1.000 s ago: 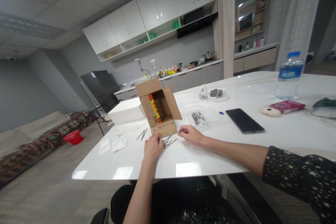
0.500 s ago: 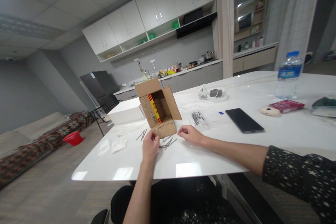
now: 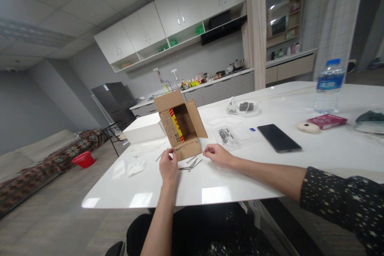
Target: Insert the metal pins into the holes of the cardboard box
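A cardboard box [image 3: 186,123] stands open towards me, its front flap lying down on the table. At that flap's left corner is my left hand [image 3: 168,165], fingers curled and thumb drawn in; whatever they hold, if anything, is too small to make out. It partly covers a few thin metal nails [image 3: 159,157] on its left. Several more grey nails [image 3: 192,165] lie loosely between my two hands. My right hand [image 3: 219,155] rests on the table right of them, thumb and fingertips pinched together. Anything between those fingertips is hidden.
A clear bag of small dark parts [image 3: 225,137] and a black phone [image 3: 278,137] lie to the right. Beyond are a water bottle [image 3: 329,88], a maroon box [image 3: 327,121] and a white coiled device [image 3: 247,108]. Crumpled white wrappers [image 3: 136,168] and a white box [image 3: 143,128] are left.
My left hand has shifted slightly left and up, away from the middle nails and onto the left ones. My right hand has stayed nearly still.
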Motion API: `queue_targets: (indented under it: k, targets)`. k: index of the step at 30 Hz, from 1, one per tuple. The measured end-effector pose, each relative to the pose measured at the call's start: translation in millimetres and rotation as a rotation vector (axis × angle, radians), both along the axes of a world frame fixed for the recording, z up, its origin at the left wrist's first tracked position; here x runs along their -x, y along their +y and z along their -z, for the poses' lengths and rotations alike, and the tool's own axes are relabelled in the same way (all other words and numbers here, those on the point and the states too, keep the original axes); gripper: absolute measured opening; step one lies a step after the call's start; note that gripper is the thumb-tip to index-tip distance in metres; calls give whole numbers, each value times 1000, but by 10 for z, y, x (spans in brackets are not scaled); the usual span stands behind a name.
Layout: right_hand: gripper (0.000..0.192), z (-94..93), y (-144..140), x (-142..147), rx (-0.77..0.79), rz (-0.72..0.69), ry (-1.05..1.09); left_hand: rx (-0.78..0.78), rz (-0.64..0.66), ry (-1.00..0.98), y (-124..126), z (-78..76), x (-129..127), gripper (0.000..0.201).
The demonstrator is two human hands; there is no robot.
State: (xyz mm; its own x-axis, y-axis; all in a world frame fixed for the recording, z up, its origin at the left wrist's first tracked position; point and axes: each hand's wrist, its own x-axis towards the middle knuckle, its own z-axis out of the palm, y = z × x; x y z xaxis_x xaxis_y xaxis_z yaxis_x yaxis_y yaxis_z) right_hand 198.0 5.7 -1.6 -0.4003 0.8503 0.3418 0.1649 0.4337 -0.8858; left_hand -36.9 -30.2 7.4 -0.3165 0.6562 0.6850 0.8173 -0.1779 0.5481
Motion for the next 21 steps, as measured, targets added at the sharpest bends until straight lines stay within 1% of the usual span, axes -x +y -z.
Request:
queue_targets:
  k: [8, 14, 18, 21]
  targets:
    - [14, -15, -11, -4, 6, 9, -7, 16, -12, 71, 33, 14, 19, 18]
    - [13, -23, -8, -1, 14, 9, -11, 24, -17, 175, 97, 59, 46, 21]
    - [13, -26, -11, -1, 16, 8, -4, 63, -4, 211, 136, 70, 49, 23]
    - [13, -20, -13, -2, 15, 9, -5, 127, 1, 233, 132, 55, 12, 26]
